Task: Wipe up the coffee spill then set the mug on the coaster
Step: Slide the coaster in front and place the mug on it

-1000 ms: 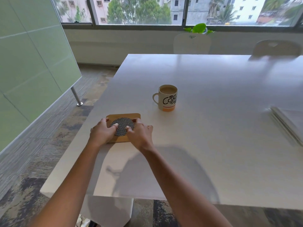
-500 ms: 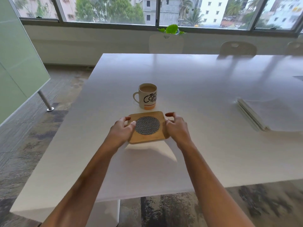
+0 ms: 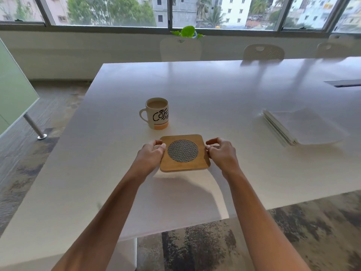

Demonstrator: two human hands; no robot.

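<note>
Between both hands' curled fingers (image 3: 160, 147) sits the coaster (image 3: 184, 152), gripped by its edges.

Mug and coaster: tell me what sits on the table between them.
Nothing. In the head view, only a bare strip of white table separates the mug from the coaster.

Our left hand (image 3: 151, 155) at the coaster's (image 3: 184, 152) left edge, our right hand (image 3: 221, 153) at its right edge, coaster on the table (image 3: 224, 98) before us, mug (image 3: 156, 113) just behind it, paper stack (image 3: 300, 127) well off to our right.
</note>
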